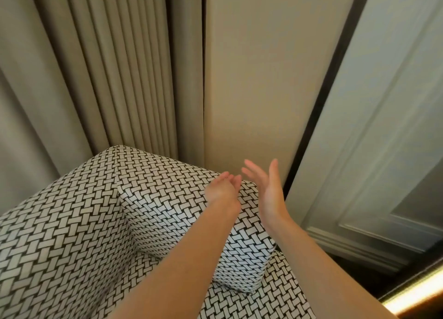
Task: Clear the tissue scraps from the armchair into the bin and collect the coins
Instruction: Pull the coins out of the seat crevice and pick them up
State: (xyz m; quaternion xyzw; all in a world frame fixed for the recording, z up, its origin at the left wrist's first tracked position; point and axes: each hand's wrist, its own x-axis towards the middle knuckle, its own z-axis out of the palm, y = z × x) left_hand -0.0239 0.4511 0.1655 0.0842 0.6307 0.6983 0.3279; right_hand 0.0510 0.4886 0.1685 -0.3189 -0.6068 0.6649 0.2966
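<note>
The armchair [72, 222] is covered in a black-and-white woven pattern and fills the lower left. Its right arm [182, 213] rises under my hands. My left hand [223, 190] hovers over the top of that arm, loosely cupped with fingers together and the palm turned right; what lies in it is hidden. My right hand [268, 189] is a little to the right, held upright with fingers spread and slightly blurred, holding nothing. The two palms face each other, a small gap apart. No tissue scraps, coins or bin show in this view.
Beige pleated curtains [100, 66] hang behind the armchair. A plain cream wall panel [263, 78] stands straight ahead, and a pale panelled door [383, 138] with a dark frame runs along the right. A lit strip [417, 292] glows at the lower right.
</note>
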